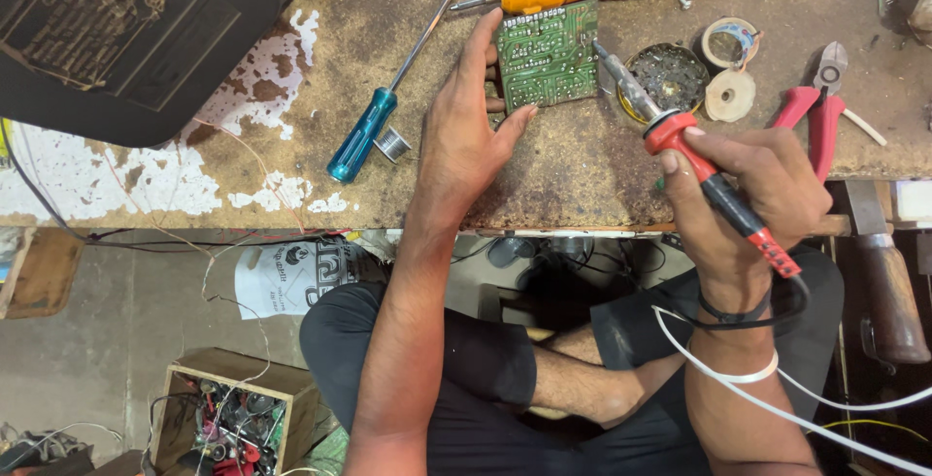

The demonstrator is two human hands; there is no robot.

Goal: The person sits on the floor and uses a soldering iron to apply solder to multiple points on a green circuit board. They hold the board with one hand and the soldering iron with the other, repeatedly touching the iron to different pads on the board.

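Head view: left hand [466, 131] grasps the green circuit board [547, 54], flat on the worn counter [582, 161]. Right hand [752, 195] is clenched around the red soldering iron [714, 190]; its tip apparently touches the board's right edge. Blue screwdriver [364, 136] lies left.

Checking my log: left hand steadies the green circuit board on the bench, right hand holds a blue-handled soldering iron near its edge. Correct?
Not quite: the head view shows the soldering iron in the right hand has a red and black handle, not blue. The left hand does steady the green circuit board on the bench.
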